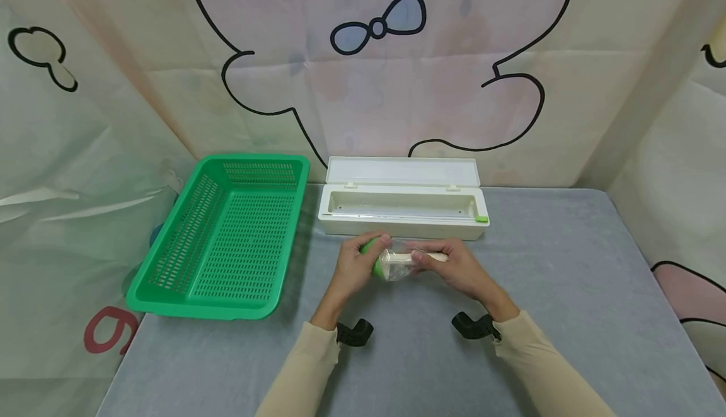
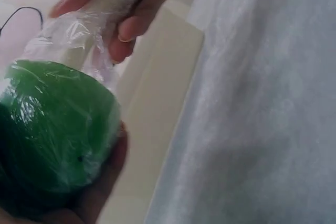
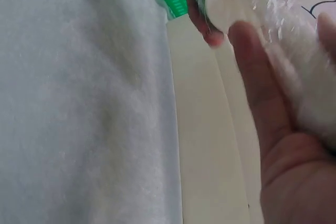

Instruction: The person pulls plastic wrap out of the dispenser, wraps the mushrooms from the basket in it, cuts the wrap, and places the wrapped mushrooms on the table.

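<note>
Between my two hands is a green-headed object (image 2: 58, 119) with a cream-white handle, wrapped in clear plastic film (image 1: 404, 271). My left hand (image 1: 353, 267) holds it by the rounded green head, fingers curled about the side. At the other end, my right hand (image 1: 458, 269) grips the handle through the film, its thumb lying along it in the right wrist view. The film looks loose and crinkled around the neck. Just behind the hands stands a long white box (image 1: 397, 227), its lid (image 1: 403, 171) raised against the back.
To the left lies a green plastic basket (image 1: 266, 307) with slotted walls and floor, nothing in it. A small light-green tab (image 1: 481, 219) sits at the box's right front corner. Grey cloth covers the table (image 1: 567, 291); printed curtains (image 1: 454, 102) hang behind and at both sides.
</note>
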Tool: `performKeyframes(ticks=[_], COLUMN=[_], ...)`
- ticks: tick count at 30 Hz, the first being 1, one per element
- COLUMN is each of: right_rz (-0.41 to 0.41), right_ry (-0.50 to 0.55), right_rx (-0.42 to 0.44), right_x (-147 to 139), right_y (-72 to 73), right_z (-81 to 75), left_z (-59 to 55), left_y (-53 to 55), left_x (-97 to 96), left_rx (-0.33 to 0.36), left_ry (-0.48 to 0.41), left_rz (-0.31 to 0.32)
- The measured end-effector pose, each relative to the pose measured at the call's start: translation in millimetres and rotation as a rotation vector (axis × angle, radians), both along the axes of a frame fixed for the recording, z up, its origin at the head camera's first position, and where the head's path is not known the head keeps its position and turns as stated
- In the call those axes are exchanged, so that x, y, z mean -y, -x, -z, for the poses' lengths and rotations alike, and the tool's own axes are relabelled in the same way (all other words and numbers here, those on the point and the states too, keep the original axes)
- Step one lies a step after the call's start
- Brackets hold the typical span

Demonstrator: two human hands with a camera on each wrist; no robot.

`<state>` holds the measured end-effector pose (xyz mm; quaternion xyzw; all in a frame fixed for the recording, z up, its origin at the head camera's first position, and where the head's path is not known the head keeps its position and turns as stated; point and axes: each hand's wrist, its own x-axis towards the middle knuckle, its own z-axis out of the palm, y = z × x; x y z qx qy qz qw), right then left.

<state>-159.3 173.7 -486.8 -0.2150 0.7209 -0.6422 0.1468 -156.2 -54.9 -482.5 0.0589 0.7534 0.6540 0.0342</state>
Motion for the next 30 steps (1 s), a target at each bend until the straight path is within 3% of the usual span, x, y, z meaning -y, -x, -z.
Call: performKeyframes(ticks=[4, 8, 11, 15, 19, 26, 30], right_rz=[0.027, 0.041, 0.078, 0.104, 0.084, 0.118, 0.117], right_ry=[-0.057, 0.027, 0.116, 0.202, 0.217, -0.056, -0.069], right_rx=[-0.058, 0.037, 0.118, 0.166, 0.184, -0.030, -0.075], right_x=[1.2, 3.4, 4.6, 5.0, 3.5, -1.2, 0.9], right_y=[-1.4, -2.7, -2.8, -1.9, -2.1, -5.8, -6.5], right_z=[-0.4, -0.2, 0.7, 2.4, 2.5, 0.5, 0.1], left_z=[3.2, 1.0, 1.1, 3.1, 4.6, 5.4, 4.5], left_y=[3.4, 2.1, 0.7, -0.1, -0.2, 1.0, 1.7], left_x=[2.6, 4.1, 3.8, 1.8, -0.8, -0.7, 1.0], left_rx=[0.058, 0.100, 0.034, -0.123, -0.168, -0.056, -0.002], left_ry=[-0.010, -0.065, -0.121, -0.176, -0.158, -0.049, 0.004], left_rz=[0.002, 0.035, 0.081, 0.126, 0.097, 0.057, 0.063])
